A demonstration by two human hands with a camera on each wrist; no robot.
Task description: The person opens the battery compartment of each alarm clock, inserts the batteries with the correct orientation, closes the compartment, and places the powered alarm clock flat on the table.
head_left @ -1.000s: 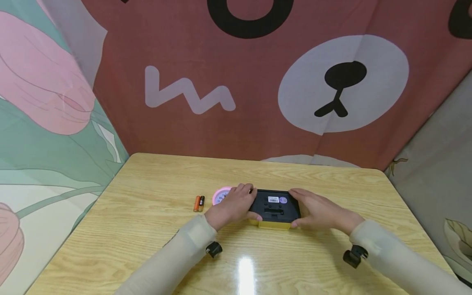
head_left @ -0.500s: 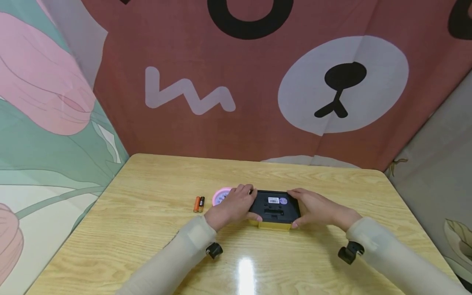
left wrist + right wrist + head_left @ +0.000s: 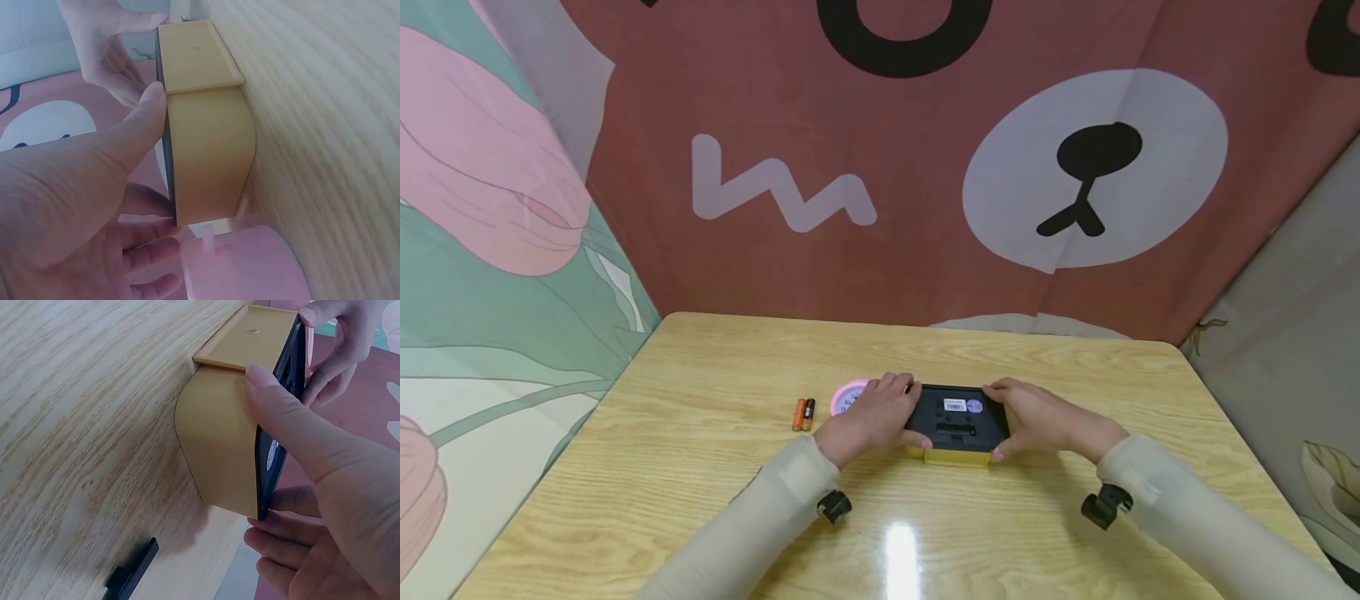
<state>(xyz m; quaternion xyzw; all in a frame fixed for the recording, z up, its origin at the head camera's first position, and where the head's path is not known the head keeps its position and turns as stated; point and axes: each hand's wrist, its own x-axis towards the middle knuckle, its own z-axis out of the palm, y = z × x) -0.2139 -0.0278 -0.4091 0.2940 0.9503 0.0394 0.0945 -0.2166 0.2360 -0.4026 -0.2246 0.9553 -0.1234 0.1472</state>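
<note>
Now my left hand (image 3: 874, 418) and right hand (image 3: 1047, 418) grip the box (image 3: 958, 422) at its two ends, good spots since it looks light, hard and slick.

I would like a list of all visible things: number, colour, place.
table: 1, light wood, across the lower view
box: 1, yellow with black face, on table
labels: 2, white and purple, on box's face
clock: 1, pink rim, left of box
batteries: 2, orange and black, left of clock
small part: 1, black, on table near box
bear cloth: 1, red-brown, behind table
floral cloth: 1, pink and green, far left
pale cloth: 1, greyish, far right
sleeves: 2, cream, lower view
cameras: 2, black, under sleeves
left hand: 1, bare, holding box's left end
right hand: 1, bare, holding box's right end
</note>
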